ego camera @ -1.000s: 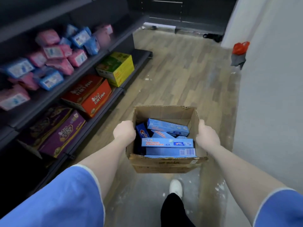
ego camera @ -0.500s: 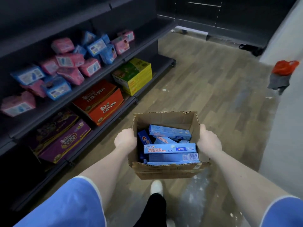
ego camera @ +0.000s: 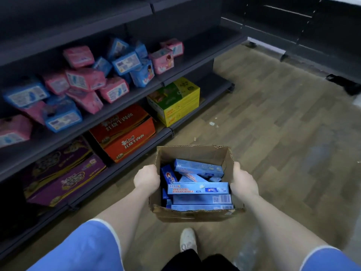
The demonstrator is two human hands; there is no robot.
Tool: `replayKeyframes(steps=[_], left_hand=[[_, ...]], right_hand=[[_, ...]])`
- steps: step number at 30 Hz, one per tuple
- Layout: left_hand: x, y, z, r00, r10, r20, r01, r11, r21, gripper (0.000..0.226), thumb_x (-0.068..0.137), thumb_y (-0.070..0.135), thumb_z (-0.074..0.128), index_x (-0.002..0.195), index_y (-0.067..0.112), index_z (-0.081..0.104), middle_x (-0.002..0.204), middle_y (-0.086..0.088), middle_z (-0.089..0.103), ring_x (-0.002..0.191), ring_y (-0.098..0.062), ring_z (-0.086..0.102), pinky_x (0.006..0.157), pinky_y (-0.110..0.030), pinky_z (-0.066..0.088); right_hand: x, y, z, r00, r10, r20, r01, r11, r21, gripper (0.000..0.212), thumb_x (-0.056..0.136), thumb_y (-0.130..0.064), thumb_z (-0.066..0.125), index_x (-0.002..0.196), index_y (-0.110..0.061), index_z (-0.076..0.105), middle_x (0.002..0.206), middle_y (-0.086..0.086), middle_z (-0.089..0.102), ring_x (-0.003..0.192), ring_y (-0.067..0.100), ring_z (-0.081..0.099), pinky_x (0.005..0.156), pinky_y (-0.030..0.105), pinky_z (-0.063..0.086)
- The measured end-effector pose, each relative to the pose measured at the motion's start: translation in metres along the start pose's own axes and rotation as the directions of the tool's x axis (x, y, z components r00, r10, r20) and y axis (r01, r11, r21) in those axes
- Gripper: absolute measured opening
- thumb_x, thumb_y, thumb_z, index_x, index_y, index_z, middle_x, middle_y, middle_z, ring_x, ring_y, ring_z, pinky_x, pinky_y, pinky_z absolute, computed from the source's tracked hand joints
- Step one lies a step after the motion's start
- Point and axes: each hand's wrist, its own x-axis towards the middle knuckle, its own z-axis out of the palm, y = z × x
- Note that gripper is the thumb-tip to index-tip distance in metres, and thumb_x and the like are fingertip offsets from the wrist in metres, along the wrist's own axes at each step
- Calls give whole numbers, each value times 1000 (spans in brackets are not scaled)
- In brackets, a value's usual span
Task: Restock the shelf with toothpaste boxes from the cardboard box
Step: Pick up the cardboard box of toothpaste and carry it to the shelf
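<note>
Wood-plank floor lies open from 12 to 3 o'clock of the cardboard box, bare apart from a few pale specks and a dark thing lying at 2 o'clock near the far wall. The shelf runs along the left, from 8 o'clock up to 12, its front edges slanting toward the box; the nearest lower edge passes just beside the box's left wall. A second dark rack closes the far end at 1 o'clock.

The cardboard box is held above the floor, open-topped, its near rim torn. The left hand clasps the left wall with its fingers curled shut over the rim; the right hand presses the right wall, thumb along the rim, its other fingers hidden outside the box. Inside lie the toothpaste boxes, blue, several stacked flat along the near side, one across the far side and one on end at the left.

On the middle shelf, at 10 o'clock, pink and blue soft packs are heaped loosely. Below them stand a purple carton, a red carton and a yellow-green carton. A white shoe shows at 6 o'clock.
</note>
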Motion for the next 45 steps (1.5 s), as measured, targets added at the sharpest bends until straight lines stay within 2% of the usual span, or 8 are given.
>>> replayKeyframes(steps=[3,8,12,16,24,34,38,45], left_hand=[[27,8,-20,998,-59,-9,58,998,-29,12,90,22,53,100,16,59,95,-2,64,81,-20,57,62,-29,44],[68,16,-47,987,-155,-41,153,986,-60,16,92,25,54,103,14,57,105,-4,64,97,-25,60,66,-30,42],[97,21,-56,959,-282,-39,276,955,-112,17,92,26,53,104,14,57,107,-5,64,100,-26,60,69,-30,44],[123,30,-59,912,-409,-16,401,901,-165,15,93,23,52,103,13,57,108,-6,63,100,-26,59,70,-31,45],[162,51,-63,811,-585,3,569,787,-239,18,94,26,51,101,10,54,107,-9,63,98,-30,59,70,-32,44],[221,40,-46,778,-627,33,617,753,-231,18,95,26,50,101,10,56,101,-9,65,92,-29,61,68,-31,46],[253,21,-28,786,-616,51,611,762,-216,18,94,26,49,102,12,57,100,-8,66,90,-29,61,66,-30,44],[295,-7,13,792,-604,84,607,769,-200,21,96,27,48,104,8,55,101,-10,65,90,-30,60,65,-32,43]], right_hand=[[44,-19,-22,998,-67,0,67,997,-25,46,81,3,42,124,-10,32,86,9,59,73,29,48,62,31,38],[116,-54,-48,980,-198,1,197,977,-78,47,82,2,42,127,-9,30,94,12,63,73,29,47,62,31,37],[177,-77,-53,948,-312,53,316,944,-95,49,83,0,43,129,-10,28,97,12,64,86,31,60,63,32,39],[239,-103,-59,903,-406,140,422,899,-117,50,83,0,44,130,-11,28,101,12,64,93,32,60,65,31,38],[325,-143,-69,806,-550,219,583,802,-131,53,82,7,40,130,-9,27,94,12,63,74,29,51,60,32,38],[378,-172,-37,784,-548,292,606,779,-162,54,83,7,40,134,-8,26,90,13,65,69,29,48,59,32,37],[393,-180,-3,799,-514,312,581,794,-179,52,88,1,41,136,-9,23,94,13,66,82,33,60,61,31,36],[418,-194,55,802,-495,334,572,797,-193,51,89,0,41,136,-7,23,95,16,66,88,37,61,62,34,36]])
